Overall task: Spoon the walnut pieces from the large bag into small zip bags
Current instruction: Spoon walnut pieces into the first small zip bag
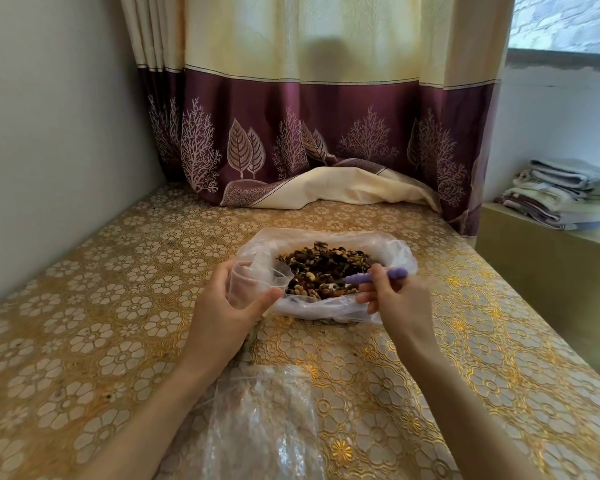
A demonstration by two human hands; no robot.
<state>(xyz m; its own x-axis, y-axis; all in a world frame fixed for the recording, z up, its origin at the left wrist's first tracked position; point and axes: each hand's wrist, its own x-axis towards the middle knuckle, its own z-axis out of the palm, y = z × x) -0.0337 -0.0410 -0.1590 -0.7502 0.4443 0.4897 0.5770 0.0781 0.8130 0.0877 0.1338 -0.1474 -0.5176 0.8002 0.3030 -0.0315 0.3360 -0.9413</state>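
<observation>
left hand point(227, 306) grips a small zip bag point(257, 282) open; right hand point(395, 296) pinches a purple spoon point(378, 274) in the walnut pieces point(323, 268).

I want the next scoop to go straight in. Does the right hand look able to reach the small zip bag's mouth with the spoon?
Probably yes. The left hand holds the small zip bag open beside the walnut pieces, and the right hand with the purple spoon is close by, nothing between them.
</observation>
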